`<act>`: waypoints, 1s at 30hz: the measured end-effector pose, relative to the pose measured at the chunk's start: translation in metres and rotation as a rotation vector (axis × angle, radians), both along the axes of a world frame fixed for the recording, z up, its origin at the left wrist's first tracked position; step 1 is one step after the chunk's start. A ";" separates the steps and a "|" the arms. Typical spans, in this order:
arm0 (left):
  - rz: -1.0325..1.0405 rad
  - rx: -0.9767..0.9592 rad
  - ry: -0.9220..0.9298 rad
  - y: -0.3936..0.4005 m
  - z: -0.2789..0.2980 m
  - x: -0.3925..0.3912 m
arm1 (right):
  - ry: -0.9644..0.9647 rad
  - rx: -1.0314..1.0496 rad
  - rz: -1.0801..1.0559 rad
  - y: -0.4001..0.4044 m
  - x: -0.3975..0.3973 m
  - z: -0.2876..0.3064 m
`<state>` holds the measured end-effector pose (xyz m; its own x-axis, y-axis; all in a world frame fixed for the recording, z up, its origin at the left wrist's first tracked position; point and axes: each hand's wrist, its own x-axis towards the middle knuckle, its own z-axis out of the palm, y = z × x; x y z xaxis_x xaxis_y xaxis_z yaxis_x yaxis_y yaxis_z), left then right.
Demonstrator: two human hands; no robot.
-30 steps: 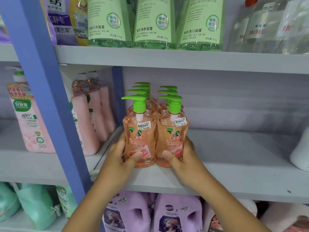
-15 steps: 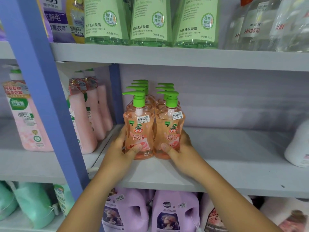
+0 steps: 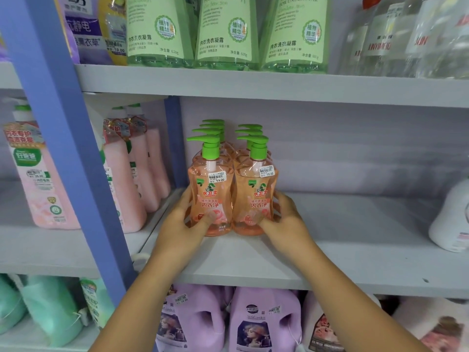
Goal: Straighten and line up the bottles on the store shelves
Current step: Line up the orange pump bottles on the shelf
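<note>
You had two rows of orange pump bottles on the middle shelf (image 3: 355, 250), hard against the blue upright (image 3: 175, 143) at its left end; your left hand (image 3: 182, 222) wrapped the left front bottle (image 3: 210, 196), thumb across its label and fingers (image 3: 189, 196) curled round the outer side, while your right hand (image 3: 286, 219) clamped the right front bottle (image 3: 256, 199) the same way; gripping both at once likely let you press the pair together and square the two files behind them, labels facing out; the pump heads all pointed left, so the rows read as nearly lined up.
</note>
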<state>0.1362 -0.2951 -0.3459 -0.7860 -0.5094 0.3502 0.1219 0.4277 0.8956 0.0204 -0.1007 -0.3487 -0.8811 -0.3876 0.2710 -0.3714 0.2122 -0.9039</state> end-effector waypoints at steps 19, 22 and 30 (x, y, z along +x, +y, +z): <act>0.095 0.024 0.016 0.002 0.001 -0.005 | 0.035 -0.024 -0.065 -0.003 0.007 0.001; 0.100 0.025 0.034 0.001 0.001 -0.007 | 0.070 0.007 -0.094 -0.005 0.008 -0.001; 0.077 -0.020 -0.006 0.003 -0.004 -0.006 | 0.017 -0.016 -0.056 0.000 0.008 -0.002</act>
